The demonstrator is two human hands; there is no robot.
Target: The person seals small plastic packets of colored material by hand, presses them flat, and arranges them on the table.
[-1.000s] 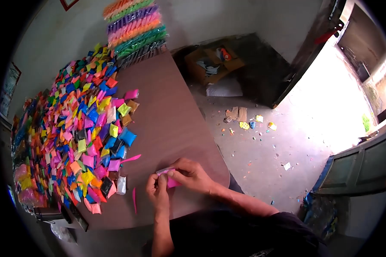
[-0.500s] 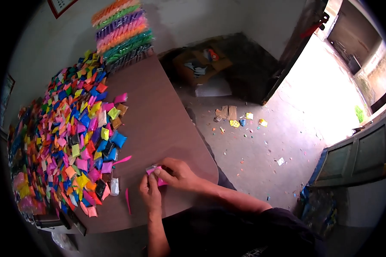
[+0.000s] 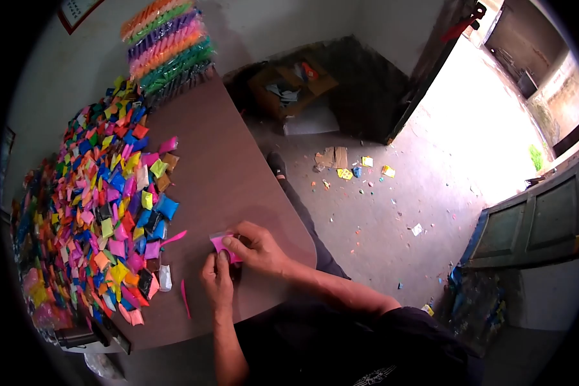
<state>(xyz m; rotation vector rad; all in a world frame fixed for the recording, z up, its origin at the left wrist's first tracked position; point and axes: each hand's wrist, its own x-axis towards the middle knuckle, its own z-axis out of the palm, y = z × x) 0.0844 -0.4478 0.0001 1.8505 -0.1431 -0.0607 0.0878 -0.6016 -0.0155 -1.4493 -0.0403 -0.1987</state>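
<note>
Pinching between thumb and fingers is shown at the lower centre of the frame, where a small pink packet (image 3: pixel 219 242) is grasped by both the left hand (image 3: pixel 217 280) and the right hand (image 3: pixel 257 248). The packet is held above the counter (image 3: pixel 206 154), near its rounded corner, and its clear upper edge is left exposed. To the left of the hands, two slender pink strips are seen: an upper strip (image 3: pixel 174 238), set obliquely beside the pile, and a lower strip (image 3: pixel 185 299), laid nearly upright in the frame. The left of the frame is occupied by a pile of multicoloured packets (image 3: pixel 103 199), bordered by a whitish packet (image 3: pixel 165 278). Clear-wrapped bundles (image 3: pixel 167 48) are stacked at the upper left. Beyond the counter, an open cardboard box (image 3: pixel 283 106) and scattered scraps (image 3: pixel 336 156) are seen on the floor (image 3: pixel 379 219).
</note>
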